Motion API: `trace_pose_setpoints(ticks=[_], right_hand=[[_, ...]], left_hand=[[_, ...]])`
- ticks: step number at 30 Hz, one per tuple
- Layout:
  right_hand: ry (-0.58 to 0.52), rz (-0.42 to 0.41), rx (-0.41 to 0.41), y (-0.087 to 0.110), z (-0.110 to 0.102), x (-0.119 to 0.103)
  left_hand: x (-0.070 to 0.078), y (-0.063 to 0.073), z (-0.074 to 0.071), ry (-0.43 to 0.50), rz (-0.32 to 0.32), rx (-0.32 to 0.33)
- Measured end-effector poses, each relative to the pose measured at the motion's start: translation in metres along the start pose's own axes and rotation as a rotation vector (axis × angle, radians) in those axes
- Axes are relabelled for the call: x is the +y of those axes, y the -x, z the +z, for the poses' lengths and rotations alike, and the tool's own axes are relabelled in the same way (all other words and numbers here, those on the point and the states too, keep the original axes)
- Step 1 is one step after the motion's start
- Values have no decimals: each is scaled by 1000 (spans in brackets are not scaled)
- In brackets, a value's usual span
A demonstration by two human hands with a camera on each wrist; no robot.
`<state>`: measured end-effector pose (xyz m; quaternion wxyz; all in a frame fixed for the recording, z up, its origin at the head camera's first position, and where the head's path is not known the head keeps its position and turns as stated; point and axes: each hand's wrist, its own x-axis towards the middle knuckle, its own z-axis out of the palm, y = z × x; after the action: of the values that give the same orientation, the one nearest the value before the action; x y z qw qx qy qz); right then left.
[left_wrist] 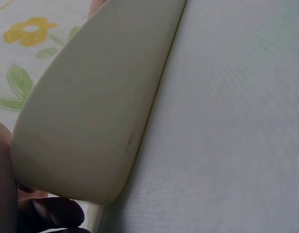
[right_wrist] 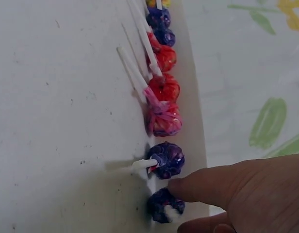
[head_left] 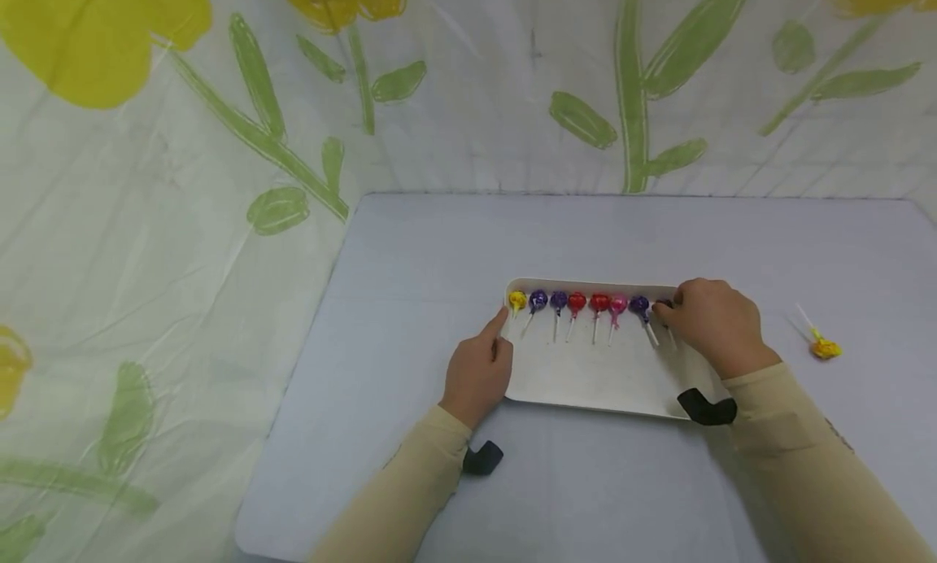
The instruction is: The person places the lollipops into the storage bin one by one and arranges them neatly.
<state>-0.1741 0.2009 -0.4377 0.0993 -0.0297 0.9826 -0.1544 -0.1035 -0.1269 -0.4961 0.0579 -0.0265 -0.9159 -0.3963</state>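
A shallow white tray lies on the table with several wrapped lollipops in a row along its far wall. From the left they run yellow, purple, purple, red, red, pink, purple and purple. My left hand grips the tray's left side, fingers at its rim; the left wrist view shows the tray's outer wall. At the row's right end, my right hand holds the last purple lollipop between thumb and finger, partly covering it in the head view.
One yellow lollipop lies on the pale table to the right of the tray, its stick pointing away. A flower-printed sheet hangs behind the table and at its left. Dark wrist mounts stick out below both wrists.
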Motion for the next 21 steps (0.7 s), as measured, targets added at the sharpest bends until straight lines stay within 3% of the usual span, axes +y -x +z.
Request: trace_pose_setpoints(ticks=[9,21], right_hand=[[-15,-3,-7,7,-3,6],[-85,-34,72,21,-6,17]], left_hand=[[0,0,0,11,4,-1],[-5,-1,3,1,13,15]])
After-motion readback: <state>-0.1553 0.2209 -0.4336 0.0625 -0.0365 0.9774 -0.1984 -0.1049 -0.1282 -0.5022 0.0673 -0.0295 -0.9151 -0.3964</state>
